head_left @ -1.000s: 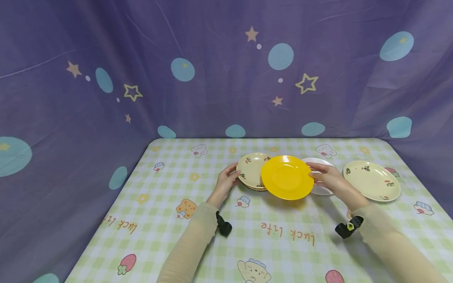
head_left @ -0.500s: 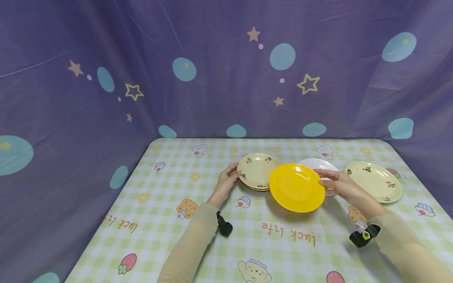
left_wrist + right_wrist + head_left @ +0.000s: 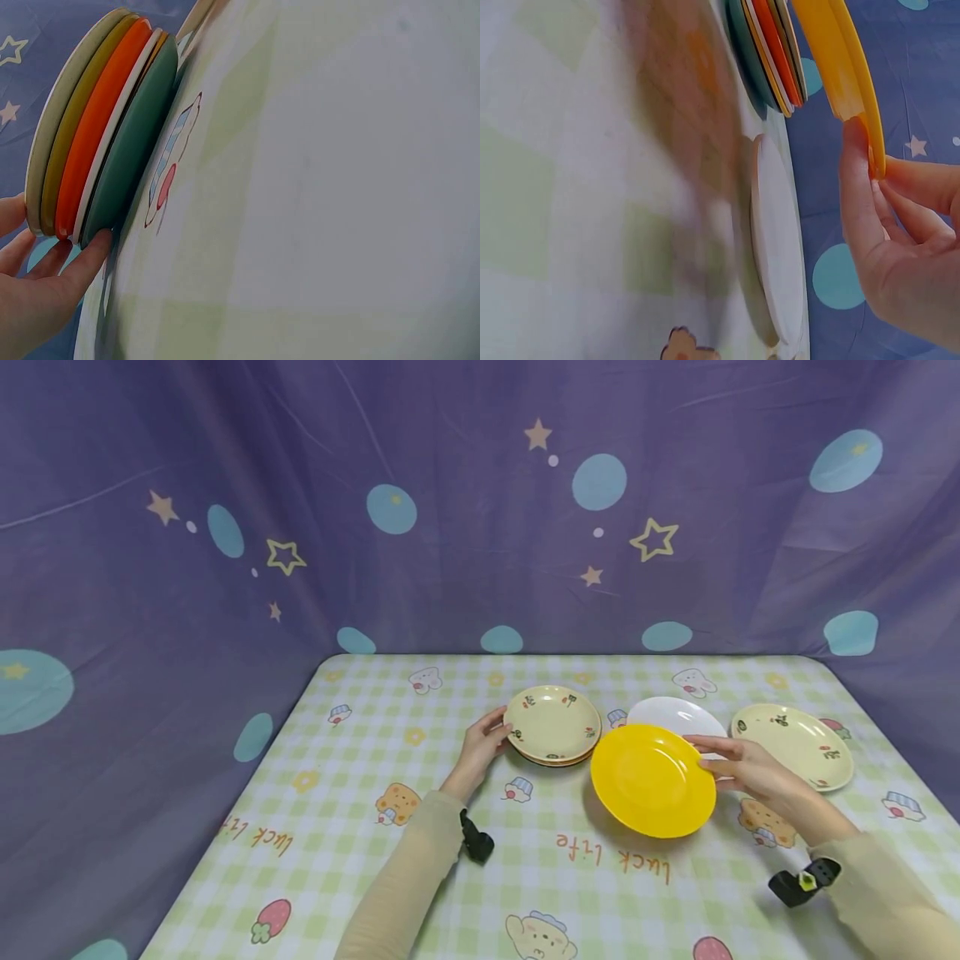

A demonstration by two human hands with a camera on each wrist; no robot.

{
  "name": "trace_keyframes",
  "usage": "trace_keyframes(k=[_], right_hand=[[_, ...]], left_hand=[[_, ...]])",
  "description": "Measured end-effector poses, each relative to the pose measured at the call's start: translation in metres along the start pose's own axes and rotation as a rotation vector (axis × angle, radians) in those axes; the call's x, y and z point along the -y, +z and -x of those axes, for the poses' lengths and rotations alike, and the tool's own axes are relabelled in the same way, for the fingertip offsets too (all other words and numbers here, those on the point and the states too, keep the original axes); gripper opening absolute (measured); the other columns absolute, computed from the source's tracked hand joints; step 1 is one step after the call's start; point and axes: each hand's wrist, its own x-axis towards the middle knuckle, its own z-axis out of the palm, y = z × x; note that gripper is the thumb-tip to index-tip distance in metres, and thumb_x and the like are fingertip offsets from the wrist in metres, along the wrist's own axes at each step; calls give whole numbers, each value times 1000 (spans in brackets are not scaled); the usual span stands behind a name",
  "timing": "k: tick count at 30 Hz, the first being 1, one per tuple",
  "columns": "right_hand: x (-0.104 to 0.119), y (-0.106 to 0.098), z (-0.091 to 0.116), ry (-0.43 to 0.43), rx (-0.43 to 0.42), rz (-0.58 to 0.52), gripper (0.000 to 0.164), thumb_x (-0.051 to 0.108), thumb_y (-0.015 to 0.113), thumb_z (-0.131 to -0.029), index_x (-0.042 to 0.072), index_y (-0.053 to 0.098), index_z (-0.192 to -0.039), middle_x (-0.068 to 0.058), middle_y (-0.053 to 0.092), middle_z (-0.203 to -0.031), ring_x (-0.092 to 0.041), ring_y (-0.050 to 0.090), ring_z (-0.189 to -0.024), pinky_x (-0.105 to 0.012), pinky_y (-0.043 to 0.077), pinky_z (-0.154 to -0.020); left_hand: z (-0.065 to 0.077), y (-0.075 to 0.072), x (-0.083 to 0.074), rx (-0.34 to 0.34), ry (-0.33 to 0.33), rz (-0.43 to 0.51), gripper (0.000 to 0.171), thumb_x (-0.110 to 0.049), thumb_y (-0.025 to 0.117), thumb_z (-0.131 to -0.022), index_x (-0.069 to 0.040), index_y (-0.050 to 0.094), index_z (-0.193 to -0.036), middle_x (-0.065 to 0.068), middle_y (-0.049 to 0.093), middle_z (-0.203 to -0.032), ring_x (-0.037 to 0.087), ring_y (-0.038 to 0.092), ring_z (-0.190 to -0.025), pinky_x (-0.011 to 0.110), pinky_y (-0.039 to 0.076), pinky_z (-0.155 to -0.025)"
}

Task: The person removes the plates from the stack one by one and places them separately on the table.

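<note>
A yellow plate (image 3: 652, 781) hangs tilted above the table, its right rim pinched by my right hand (image 3: 757, 768), with thumb and fingers on opposite faces of the rim in the right wrist view. At the left, a stack of plates (image 3: 553, 723) stands on the table. A cream plate with small printed pictures tops it, and olive, orange, white and green rims (image 3: 127, 150) show below in the left wrist view. My left hand (image 3: 480, 747) holds the stack's left edge, fingers spread from the top plate down to the green one.
Partly behind the yellow plate lies a white plate (image 3: 675, 712). Farther right is a cream oval plate (image 3: 795, 746) with printed pictures. A checked tablecloth (image 3: 300, 860) covers the table, and a purple curtain (image 3: 465, 585) hangs behind it.
My right hand has carried the yellow plate rightward and toward me, away from the stack, uncovering the cream top plate. My left hand has stayed at the stack's edge.
</note>
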Motion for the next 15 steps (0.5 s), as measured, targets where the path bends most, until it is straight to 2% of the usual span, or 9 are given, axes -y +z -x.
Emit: trace_keyframes(k=[4,6,10,15], right_hand=[[-4,-3,6,-26,53,-26,55,18,55,-88,-2,33,-134,17,53,-107,-6,58,-92,-34,51,-76],[-6,-5,9,-31,74,-42,52,17,54,-88,0,35,-134,20,54,-105,-7,58,-92,-35,51,-76],[-12,-8,13,-19,100,-76,42,17,54,-88,12,46,-129,21,55,-104,-8,59,-92,-36,51,-76],[-18,-14,18,-6,131,-91,34,15,53,-89,22,53,-122,19,57,-102,-10,60,-91,-37,51,-76]], left_hand=[[-1,0,1,7,-1,10,43,-9,56,-86,-10,47,-128,12,44,-130,24,51,-107,31,49,-83],[-1,0,1,11,-1,17,43,-8,56,-86,-10,47,-128,13,43,-131,25,51,-108,31,48,-83],[-1,0,1,10,-1,22,43,-7,56,-86,-9,47,-128,13,43,-130,25,50,-108,31,48,-83],[0,0,-1,0,-5,13,42,-7,56,-85,-10,48,-127,12,44,-130,24,51,-107,30,49,-81]])
